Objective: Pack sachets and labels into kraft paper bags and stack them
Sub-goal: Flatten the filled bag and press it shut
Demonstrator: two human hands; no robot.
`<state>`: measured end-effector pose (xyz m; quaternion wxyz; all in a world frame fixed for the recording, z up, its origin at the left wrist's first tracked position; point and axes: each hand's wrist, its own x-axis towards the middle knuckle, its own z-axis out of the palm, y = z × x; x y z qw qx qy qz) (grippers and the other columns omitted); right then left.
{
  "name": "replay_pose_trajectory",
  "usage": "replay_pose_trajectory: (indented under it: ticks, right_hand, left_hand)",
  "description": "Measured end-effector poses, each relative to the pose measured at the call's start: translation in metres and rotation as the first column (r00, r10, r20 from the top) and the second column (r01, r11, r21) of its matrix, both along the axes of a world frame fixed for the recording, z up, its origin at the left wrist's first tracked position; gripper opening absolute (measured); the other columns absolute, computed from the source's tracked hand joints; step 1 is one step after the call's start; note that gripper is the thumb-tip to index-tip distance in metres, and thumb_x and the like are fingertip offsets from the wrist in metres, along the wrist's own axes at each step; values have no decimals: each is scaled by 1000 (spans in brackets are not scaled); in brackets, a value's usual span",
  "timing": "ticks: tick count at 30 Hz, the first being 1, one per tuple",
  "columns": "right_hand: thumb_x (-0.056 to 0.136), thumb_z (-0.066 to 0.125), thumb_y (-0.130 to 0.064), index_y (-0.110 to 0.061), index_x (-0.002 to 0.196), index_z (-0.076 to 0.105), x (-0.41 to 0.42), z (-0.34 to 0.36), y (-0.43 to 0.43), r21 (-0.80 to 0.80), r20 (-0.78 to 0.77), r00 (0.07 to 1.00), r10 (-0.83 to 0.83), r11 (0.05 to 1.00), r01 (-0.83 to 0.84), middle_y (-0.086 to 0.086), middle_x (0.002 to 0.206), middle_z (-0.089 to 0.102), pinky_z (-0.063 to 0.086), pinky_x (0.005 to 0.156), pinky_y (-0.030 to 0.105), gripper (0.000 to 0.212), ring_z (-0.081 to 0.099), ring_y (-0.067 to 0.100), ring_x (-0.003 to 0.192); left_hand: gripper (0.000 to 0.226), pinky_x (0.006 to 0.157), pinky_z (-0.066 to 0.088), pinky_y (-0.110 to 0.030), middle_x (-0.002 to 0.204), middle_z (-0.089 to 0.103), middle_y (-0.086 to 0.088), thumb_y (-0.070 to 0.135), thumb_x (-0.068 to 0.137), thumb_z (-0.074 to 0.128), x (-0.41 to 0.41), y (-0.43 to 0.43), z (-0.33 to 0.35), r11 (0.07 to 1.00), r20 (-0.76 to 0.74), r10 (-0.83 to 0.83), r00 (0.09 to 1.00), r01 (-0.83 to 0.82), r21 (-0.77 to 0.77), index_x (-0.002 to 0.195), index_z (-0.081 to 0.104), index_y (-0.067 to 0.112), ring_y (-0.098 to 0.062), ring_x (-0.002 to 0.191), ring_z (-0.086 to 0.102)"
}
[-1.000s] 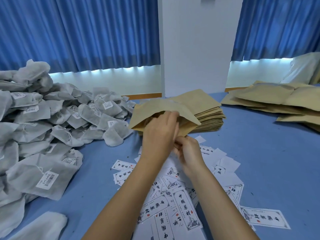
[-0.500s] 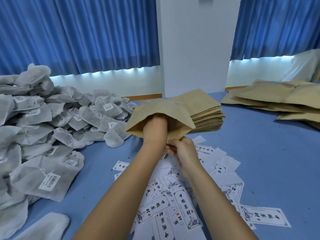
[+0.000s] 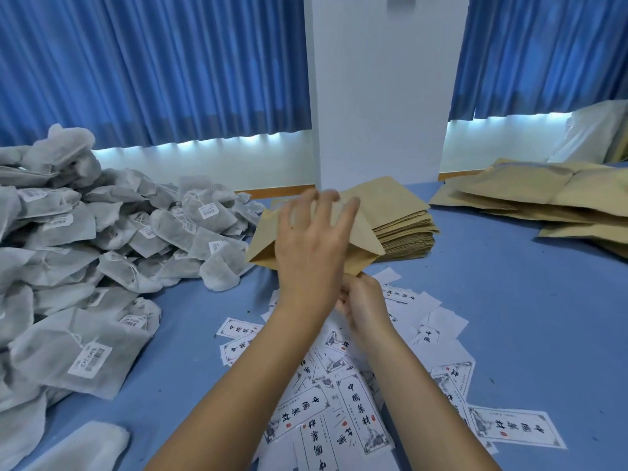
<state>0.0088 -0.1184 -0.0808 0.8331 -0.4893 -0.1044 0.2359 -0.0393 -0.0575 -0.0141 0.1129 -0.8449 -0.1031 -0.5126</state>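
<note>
Brown kraft paper bag (image 3: 365, 239) is held just above the blue worktop (image 3: 526, 317), near the middle of the scene, with its mouth opened toward the person. The right hand (image 3: 363, 300) grips it from below, fingers curled and pinching the bag's lower edge. The left hand (image 3: 309, 246) is raised in front of the bag's mouth with its back to the camera. Its fingers are spread and straight and hold nothing. Whether they touch the paper cannot be told.

Directly behind the bag a neat stack of flat kraft bags (image 3: 404, 229) lies on the worktop. Filled kraft bags (image 3: 530, 195) lie overlapping at the far right, well apart from the hands. A large heap of grey mesh sachets (image 3: 102, 239), each with a string and a small barcode tag, covers the left side. White printed paper labels (image 3: 356, 413) with black characters are scattered beneath both forearms, some face down. Blue pleated curtains (image 3: 153, 69) hang behind, either side of a white pillar (image 3: 380, 96).
</note>
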Motion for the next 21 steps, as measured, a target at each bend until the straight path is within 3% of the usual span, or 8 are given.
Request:
replay_pose_trajectory:
  ticks: [2,5,8,11,14,16,18,21]
  right_hand:
    - [87,42,12,-3,73,52,-2,-1,0,-4,-11,1000,-16,1000,16,2,49,59,48,47,19,22,59,12,44]
    - [84,47,9,-1,75,58,-2,0,-2,-22,9,1000,-23,999,23,3,54,61,46,46,19,18,58,12,46]
    - [85,45,9,-5,67,57,2,0,-4,11,-45,997,-65,998,66,1,52,58,43,43,17,26,55,10,47]
    - [93,47,-11,-4,83,63,4,1,-4,161,-165,986,-9,986,36,9,73,67,52,57,24,20,66,15,64]
    - [96,52,-34,-9,82,65,6,-2,-4,24,-133,986,-101,994,105,5,68,67,50,57,26,32,65,15,61]
    - [96,54,-23,-9,73,58,10,-5,-6,-113,-90,970,-227,970,216,5,60,57,44,50,23,28,57,16,51]
    - [97,53,-17,-8,75,57,13,-6,-9,-122,-144,958,-249,965,233,7,60,60,44,49,23,24,58,19,49]
    - [98,51,-14,-5,88,60,15,-3,-12,49,-281,946,-163,982,183,6,62,69,51,46,23,16,67,17,52]
  left_hand:
    - [29,88,47,-41,98,68,-4,2,75,64,3,9,2,995,-116,28,993,-39,-91,97,72,19,-27,96,61]
    - [6,63,43,-32,81,69,-6,13,80,68,7,16,-14,976,-316,-106,943,38,-214,75,72,15,-28,80,62]
    - [18,70,51,-33,103,69,-6,21,91,60,4,16,-47,957,-329,-200,923,112,-268,97,73,11,-25,97,64]
    - [31,80,51,-35,121,63,-3,23,99,45,0,17,-71,899,-290,-238,927,98,-427,121,64,13,-21,109,58]
    - [22,66,53,-36,87,69,-10,13,90,53,-8,6,-72,874,-161,-368,916,281,-396,87,71,1,-27,83,64]
    - [38,48,46,-32,57,58,-7,23,89,46,-12,-1,-76,842,-138,-439,888,352,-409,59,61,4,-24,55,55]
    - [51,45,46,-33,45,53,-5,37,92,43,-17,-12,-76,594,-95,-565,819,325,-736,53,56,7,-20,41,49]
    - [51,42,45,-27,50,60,-8,48,95,47,-11,-16,-82,-155,154,-561,813,80,-985,67,59,6,-19,39,55]
